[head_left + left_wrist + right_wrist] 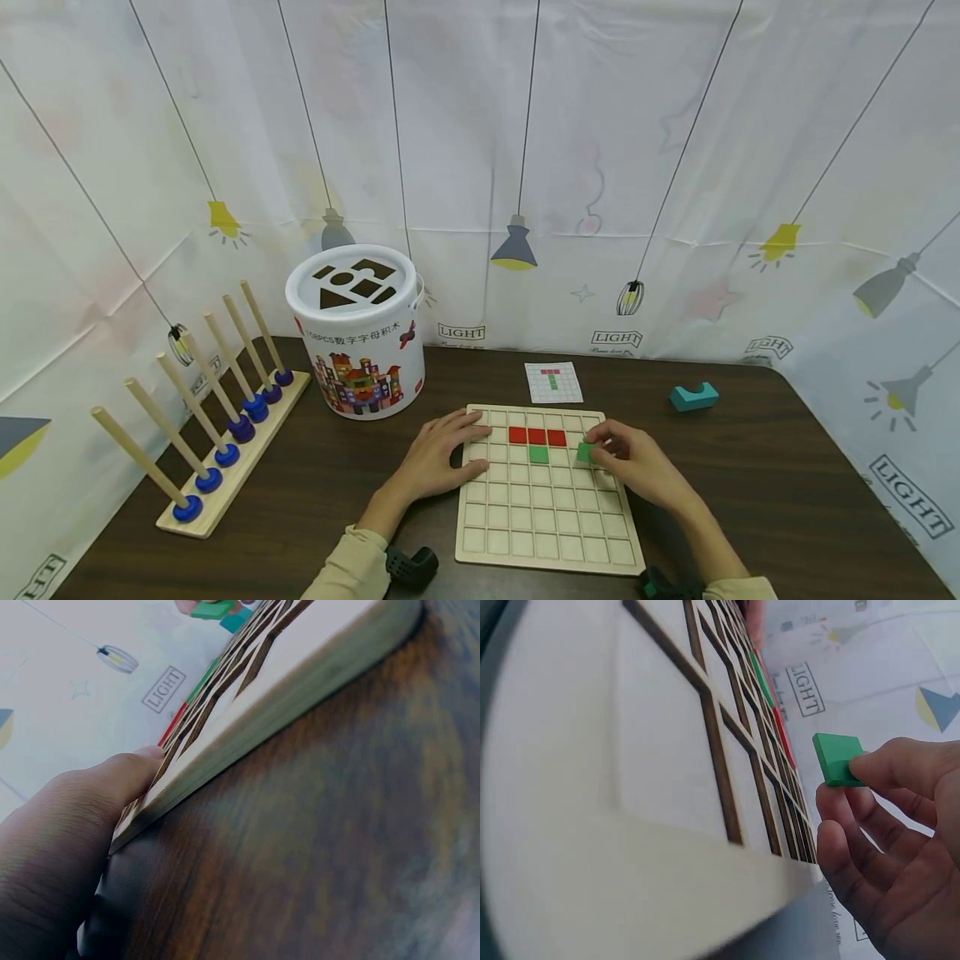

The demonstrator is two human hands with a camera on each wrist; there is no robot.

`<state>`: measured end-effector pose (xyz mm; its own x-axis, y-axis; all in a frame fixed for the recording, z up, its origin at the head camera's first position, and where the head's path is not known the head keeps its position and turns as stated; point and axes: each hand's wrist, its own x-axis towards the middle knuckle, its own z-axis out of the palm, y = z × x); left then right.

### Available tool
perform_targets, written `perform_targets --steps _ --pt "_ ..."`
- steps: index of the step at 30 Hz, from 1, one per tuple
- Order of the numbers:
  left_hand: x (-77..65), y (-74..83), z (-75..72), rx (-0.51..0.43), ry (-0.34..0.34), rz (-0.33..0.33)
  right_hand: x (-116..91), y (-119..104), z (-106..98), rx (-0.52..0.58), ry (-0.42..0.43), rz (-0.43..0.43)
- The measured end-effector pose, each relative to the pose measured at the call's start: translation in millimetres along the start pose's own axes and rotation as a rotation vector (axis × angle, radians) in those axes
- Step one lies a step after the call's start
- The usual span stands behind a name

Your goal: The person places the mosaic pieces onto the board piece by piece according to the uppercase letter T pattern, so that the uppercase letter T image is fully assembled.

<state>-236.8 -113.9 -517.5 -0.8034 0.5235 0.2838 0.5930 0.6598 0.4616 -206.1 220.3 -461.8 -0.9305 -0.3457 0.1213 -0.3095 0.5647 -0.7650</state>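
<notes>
A light wooden grid board [498, 542] lies on the dark table. Three red square tiles [536, 436] sit side by side in one of its upper rows, and a green square tile [538, 454] sits right below the middle one. My right hand [637, 462] pinches another green tile [840, 759] between thumb and fingers, held above the board's right side. At the board's left edge rests my left hand [442, 454], its fingers spread and the thumb [127, 776] touching the rim. Behind the board lies a small pattern card [555, 390] with a red and green T.
A white bucket [360, 333] with shaped holes in its lid stands at the back left. Beside it is a wooden peg stand [225, 500] with blue and purple rings. A teal arch block [693, 397] lies at the back right, before a printed curtain [450, 167].
</notes>
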Motion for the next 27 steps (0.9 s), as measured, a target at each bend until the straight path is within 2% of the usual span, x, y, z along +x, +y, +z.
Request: perform_targets --steps 6,14,22,27 --pt "0.2 0.3 -0.9 0.004 -0.004 -0.001 3 -1 6 0.024 -0.016 -0.012" --pt "0.3 2.3 -2.4 -0.017 -0.010 -0.001 8 -10 15 -0.012 -0.027 -0.017" --pt "0.8 4.1 -4.1 -0.027 -0.013 -0.010 9 -15 19 0.054 -0.080 -0.059" --pt "0.4 3.2 -3.5 -0.025 -0.017 -0.013 10 -15 25 0.060 -0.081 -0.087"
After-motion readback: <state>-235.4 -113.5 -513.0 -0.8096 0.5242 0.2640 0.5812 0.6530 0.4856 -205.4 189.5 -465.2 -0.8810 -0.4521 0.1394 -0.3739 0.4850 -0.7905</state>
